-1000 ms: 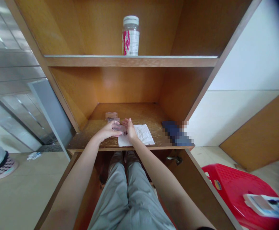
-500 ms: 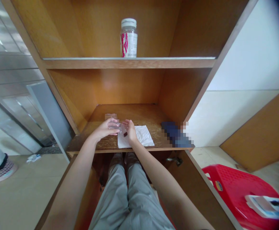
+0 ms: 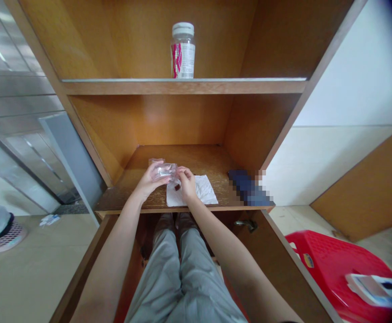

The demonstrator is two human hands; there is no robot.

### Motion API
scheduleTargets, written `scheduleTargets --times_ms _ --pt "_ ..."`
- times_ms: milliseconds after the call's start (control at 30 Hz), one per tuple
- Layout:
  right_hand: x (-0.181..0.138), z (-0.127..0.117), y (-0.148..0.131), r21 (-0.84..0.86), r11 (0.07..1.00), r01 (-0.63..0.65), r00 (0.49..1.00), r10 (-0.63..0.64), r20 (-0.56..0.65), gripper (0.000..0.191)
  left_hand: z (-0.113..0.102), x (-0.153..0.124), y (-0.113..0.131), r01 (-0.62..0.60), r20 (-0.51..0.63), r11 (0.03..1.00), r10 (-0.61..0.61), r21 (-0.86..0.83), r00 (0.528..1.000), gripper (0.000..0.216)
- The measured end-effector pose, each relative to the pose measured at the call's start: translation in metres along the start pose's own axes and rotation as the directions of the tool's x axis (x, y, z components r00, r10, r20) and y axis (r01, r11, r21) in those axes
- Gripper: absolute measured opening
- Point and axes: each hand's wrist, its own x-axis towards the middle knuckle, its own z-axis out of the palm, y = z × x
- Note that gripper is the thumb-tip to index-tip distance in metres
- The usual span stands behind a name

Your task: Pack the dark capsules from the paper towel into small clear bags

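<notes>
My left hand (image 3: 146, 184) is curled around a small clear plastic bag (image 3: 166, 170), held above the lower shelf. At the bag's right end, the fingers of my right hand (image 3: 188, 184) are pinched together on its edge. Below the hands a white paper tissue (image 3: 205, 191) lies near the shelf's front edge. Small dark red pieces (image 3: 177, 187) show over the tissue, beside my right hand. Behind my left fingers lies another flat clear bag (image 3: 154, 160), partly hidden.
A white-capped bottle (image 3: 183, 51) with a pink and white label stands on the upper shelf. A dark blue item (image 3: 241, 181), partly pixelated, lies at the shelf's right. Below, a cabinet door (image 3: 276, 255) hangs open beside a red plastic stool (image 3: 337, 264).
My right fingers have closed from a spread pose into a pinch at the bag. The bag is now stretched out between both hands and more visible. The view has shifted slightly.
</notes>
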Motion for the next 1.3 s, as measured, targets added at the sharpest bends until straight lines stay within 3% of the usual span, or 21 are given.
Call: scheduleTargets --times_ms 167,333,500,667,900,1000,1133,1300 --pt "0.002 0.000 -0.002 0.057 0.998 -0.018 0.996 0.024 -0.090 0.010 0.007 -0.003 -0.016 -0.056 -0.190 0.996 0.042 -0.068 0.981 0.059" --pt "0.001 -0.001 -0.006 -0.036 0.999 0.020 0.993 -0.024 -0.113 0.013 0.008 -0.007 -0.031 -0.016 -0.303 0.995 -0.016 -0.100 0.953 0.055" --pt "0.000 -0.004 -0.008 -0.160 0.985 0.063 0.987 -0.085 -0.136 0.015 0.008 -0.012 -0.037 0.057 -0.307 0.993 -0.088 -0.107 0.948 0.048" --pt "-0.001 -0.004 -0.008 -0.151 0.987 0.046 0.990 -0.065 -0.123 0.016 0.006 -0.014 -0.033 0.076 -0.321 0.984 -0.125 -0.162 0.939 0.043" --pt "-0.005 0.000 -0.013 -0.126 0.984 0.124 0.991 -0.117 0.058 0.018 0.010 -0.016 -0.031 0.214 -0.134 0.977 -0.215 -0.022 0.967 0.032" --pt "-0.007 0.000 -0.013 -0.110 0.988 0.105 0.994 -0.100 0.047 0.022 0.009 -0.016 -0.034 0.204 -0.164 0.977 -0.210 -0.053 0.964 0.029" --pt "-0.007 -0.002 -0.010 -0.242 0.965 0.103 0.986 -0.068 0.151 0.011 0.007 -0.015 -0.034 0.159 -0.212 0.979 -0.184 -0.126 0.960 0.031" --pt "-0.009 -0.003 -0.013 -0.326 0.929 0.178 0.964 -0.099 0.245 0.016 0.007 -0.014 -0.034 0.136 -0.204 0.978 -0.168 -0.161 0.964 0.030"
